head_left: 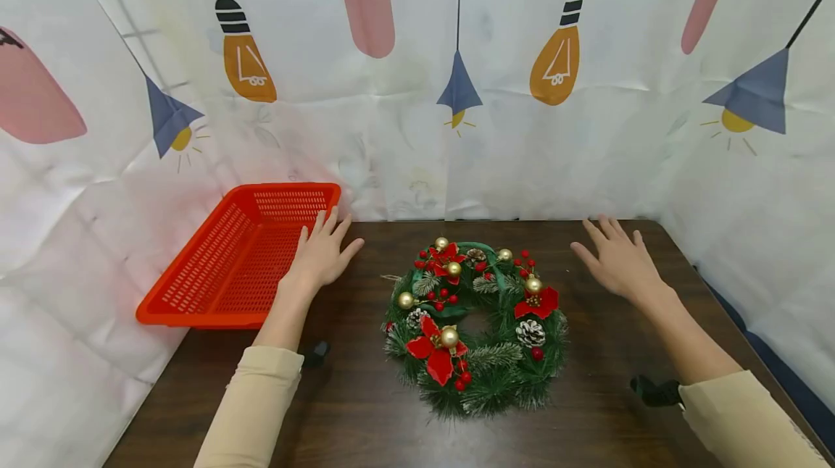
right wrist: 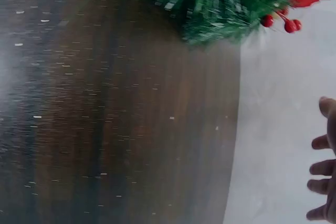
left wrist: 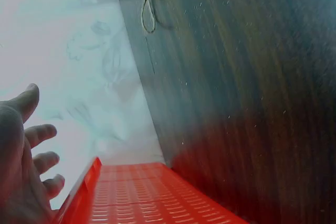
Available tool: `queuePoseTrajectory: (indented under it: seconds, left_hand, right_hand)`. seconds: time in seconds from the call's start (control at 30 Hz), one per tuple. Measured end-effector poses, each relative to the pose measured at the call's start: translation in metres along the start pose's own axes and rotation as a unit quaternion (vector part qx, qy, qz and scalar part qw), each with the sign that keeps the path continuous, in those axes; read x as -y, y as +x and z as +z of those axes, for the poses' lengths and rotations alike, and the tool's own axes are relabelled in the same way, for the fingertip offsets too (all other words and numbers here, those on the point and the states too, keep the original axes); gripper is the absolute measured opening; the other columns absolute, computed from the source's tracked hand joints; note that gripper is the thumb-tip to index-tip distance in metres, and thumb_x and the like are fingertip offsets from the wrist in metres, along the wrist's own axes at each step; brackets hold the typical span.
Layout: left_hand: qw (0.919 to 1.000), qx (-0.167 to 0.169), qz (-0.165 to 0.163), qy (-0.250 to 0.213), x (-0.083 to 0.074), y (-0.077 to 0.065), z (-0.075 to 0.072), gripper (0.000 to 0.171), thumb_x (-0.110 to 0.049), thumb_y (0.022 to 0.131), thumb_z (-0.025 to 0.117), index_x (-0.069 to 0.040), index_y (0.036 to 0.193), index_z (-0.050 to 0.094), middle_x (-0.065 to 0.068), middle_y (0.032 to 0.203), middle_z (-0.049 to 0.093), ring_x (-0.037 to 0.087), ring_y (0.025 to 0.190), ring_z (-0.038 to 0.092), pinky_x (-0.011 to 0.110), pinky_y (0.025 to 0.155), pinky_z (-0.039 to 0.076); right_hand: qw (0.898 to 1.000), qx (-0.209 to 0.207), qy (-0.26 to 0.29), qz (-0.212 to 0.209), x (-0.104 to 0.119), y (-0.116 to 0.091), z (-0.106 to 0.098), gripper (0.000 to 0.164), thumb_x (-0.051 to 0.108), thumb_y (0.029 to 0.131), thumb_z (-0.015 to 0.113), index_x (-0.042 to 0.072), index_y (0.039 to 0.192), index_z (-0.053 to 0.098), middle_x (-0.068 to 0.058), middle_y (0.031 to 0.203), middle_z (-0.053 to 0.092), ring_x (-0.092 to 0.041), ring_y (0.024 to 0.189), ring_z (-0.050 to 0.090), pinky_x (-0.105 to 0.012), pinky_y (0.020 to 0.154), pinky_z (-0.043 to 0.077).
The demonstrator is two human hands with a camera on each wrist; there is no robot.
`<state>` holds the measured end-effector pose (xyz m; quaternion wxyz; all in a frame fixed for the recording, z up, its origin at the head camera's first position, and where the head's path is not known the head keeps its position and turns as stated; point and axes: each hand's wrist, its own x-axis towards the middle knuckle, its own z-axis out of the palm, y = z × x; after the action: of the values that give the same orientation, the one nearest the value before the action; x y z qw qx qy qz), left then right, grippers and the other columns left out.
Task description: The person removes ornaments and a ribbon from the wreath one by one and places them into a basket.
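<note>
A green Christmas wreath (head_left: 496,381) with red poinsettias, gold balls, red berries and pinecones lies on the table between the two hands. My left hand (head_left: 322,254) is spread at the right rim of a red plastic basket (head_left: 241,265); whether it touches the rim I cannot tell. In the left wrist view its fingers (left wrist: 46,161) are apart, with nothing held. Over the table's far right part, my right hand (head_left: 620,259) is spread and holds nothing. Wreath needles (right wrist: 210,19) show at the top of the right wrist view.
The dark wooden table (head_left: 365,410) ends at a white curtain (head_left: 404,149) printed with lamps and bulbs, which hangs behind and at both sides. A thin string loop (left wrist: 148,14) sticks out from the wreath. Black wrist devices (head_left: 654,390) sit on both forearms.
</note>
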<state>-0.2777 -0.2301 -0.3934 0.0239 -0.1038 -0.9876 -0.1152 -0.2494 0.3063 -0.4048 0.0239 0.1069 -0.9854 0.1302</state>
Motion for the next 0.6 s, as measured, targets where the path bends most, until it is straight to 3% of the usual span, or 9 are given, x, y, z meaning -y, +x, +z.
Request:
queuePoseTrajectory:
  seconds: [0.13, 0.3, 0.6]
  left_hand:
    - [0.9999, -0.011, 0.01, -0.005, -0.004, -0.006, 0.002, 0.071, -0.052, 0.107, 0.044, -0.007, 0.161, 0.032, 0.024, 0.168, 0.012, 0.044, 0.154, 0.007, 0.065, 0.12, 0.005]
    - [0.9987, -0.044, 0.025, -0.007, -0.009, -0.014, 0.006, 0.066, -0.049, 0.106, 0.05, -0.006, 0.156, 0.043, 0.027, 0.162, 0.028, 0.045, 0.149, 0.023, 0.065, 0.118, 0.017]
    - [0.9888, -0.12, 0.087, -0.02, -0.031, -0.03, 0.011, 0.057, -0.05, 0.102, 0.059, -0.007, 0.139, 0.062, 0.021, 0.142, 0.052, 0.04, 0.134, 0.045, 0.062, 0.11, 0.032]
  right_hand:
    - [0.999, -0.049, -0.003, -0.021, 0.006, -0.007, 0.006, 0.07, 0.048, 0.111, 0.039, -0.006, 0.155, 0.037, -0.036, 0.158, 0.027, -0.055, 0.144, 0.025, -0.073, 0.112, 0.018]
    - [0.995, -0.092, 0.008, -0.04, 0.015, -0.018, 0.015, 0.059, 0.041, 0.111, 0.043, -0.008, 0.145, 0.05, -0.035, 0.145, 0.047, -0.055, 0.131, 0.044, -0.071, 0.101, 0.038]
    - [0.982, -0.16, 0.034, -0.09, 0.038, -0.04, 0.03, 0.04, 0.03, 0.108, 0.054, -0.003, 0.129, 0.065, -0.026, 0.13, 0.061, -0.046, 0.117, 0.059, -0.064, 0.09, 0.05]
